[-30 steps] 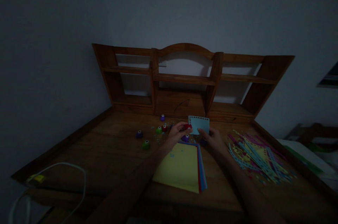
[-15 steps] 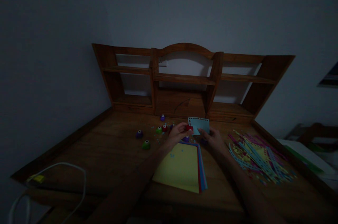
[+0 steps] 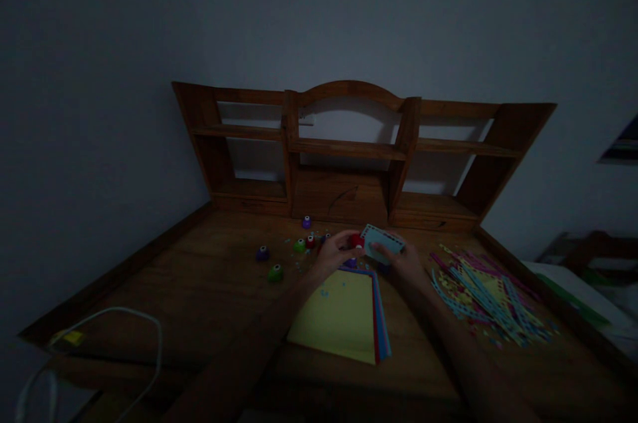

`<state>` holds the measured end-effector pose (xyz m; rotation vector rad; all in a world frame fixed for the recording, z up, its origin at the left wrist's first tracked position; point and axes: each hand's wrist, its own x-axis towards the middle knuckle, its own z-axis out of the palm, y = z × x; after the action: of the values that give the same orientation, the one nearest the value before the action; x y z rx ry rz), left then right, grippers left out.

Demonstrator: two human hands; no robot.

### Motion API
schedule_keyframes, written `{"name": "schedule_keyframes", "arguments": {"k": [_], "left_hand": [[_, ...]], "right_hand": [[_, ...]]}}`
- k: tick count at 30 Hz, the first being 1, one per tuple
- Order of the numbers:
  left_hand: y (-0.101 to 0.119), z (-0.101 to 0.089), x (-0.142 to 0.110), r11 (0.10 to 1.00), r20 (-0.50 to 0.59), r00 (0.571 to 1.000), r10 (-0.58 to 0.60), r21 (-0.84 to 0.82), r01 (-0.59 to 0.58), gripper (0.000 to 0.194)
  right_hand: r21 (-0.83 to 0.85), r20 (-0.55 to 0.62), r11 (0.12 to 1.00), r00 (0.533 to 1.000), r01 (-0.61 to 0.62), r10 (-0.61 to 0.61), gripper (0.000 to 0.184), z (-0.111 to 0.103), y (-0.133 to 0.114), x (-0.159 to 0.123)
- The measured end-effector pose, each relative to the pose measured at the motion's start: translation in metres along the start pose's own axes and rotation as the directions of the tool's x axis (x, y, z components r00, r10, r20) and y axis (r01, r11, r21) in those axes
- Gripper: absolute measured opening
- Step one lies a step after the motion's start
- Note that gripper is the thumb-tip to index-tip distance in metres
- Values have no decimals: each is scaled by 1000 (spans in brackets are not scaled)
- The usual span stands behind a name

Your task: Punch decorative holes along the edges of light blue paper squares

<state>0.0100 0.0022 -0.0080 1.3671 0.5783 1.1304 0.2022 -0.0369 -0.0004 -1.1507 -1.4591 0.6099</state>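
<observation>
My left hand (image 3: pixel 335 253) grips a red craft punch (image 3: pixel 357 243) above the desk. In my right hand (image 3: pixel 401 259) is a light blue sheet of paper (image 3: pixel 383 241), pinched with the thumb on top. A row of punched holes runs along the sheet's far edge, and its left side meets the red punch. Below my hands lies a stack of coloured paper with a yellow sheet (image 3: pixel 335 316) uppermost and a few blue bits on it. A purple punch (image 3: pixel 351 263) sits just behind the stack, partly hidden by my left hand.
Several punches stand to the left, among them a green punch (image 3: pixel 276 273) and a dark purple punch (image 3: pixel 262 253). On the right spreads a pile of punched paper strips (image 3: pixel 486 293). A wooden shelf unit (image 3: pixel 349 151) closes off the back. A white cable (image 3: pixel 160 336) lies front left.
The light blue sheet has turned clockwise and tilted, and its left edge is now at the red punch. My right hand has shifted slightly with it; my left hand is nearly still.
</observation>
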Motion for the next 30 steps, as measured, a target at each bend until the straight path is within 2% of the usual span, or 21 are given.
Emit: {"name": "schedule_keyframes", "arguments": {"k": [3,5,8,11,17,21,23,25,30], "left_hand": [[2,1,-1,991,-38,996,78,109,-74,48],[8,4,-4,955,-43,981,191,239,-176,41],[21,9,-11,848,21,935,355,415,-331,31],[29,13,-16,771,87,901,425,487,-411,30],[30,12,-19,674,97,850,518,565,-476,30],[30,9,-18,498,176,760,626,659,-563,26],[30,8,-18,418,210,722,659,696,-584,26],[30,7,-19,361,239,703,670,722,-590,27],[32,6,-19,298,268,694,669,758,-580,28]], "right_hand": [[-55,-3,994,996,92,-92,43,-3,-13,-1],[-152,25,967,979,205,-203,35,-6,-20,-1],[-339,108,842,906,420,-409,30,-11,-27,-4],[-468,178,694,827,547,-533,32,-11,-32,-9],[-568,288,489,716,662,-636,30,-4,-40,-19],[-573,304,392,631,719,-714,29,-1,-41,-21],[-581,309,370,617,725,-724,29,-1,-41,-21],[-590,309,368,622,719,-720,30,-1,-40,-22],[-596,295,374,627,711,-721,28,0,-40,-23]]}}
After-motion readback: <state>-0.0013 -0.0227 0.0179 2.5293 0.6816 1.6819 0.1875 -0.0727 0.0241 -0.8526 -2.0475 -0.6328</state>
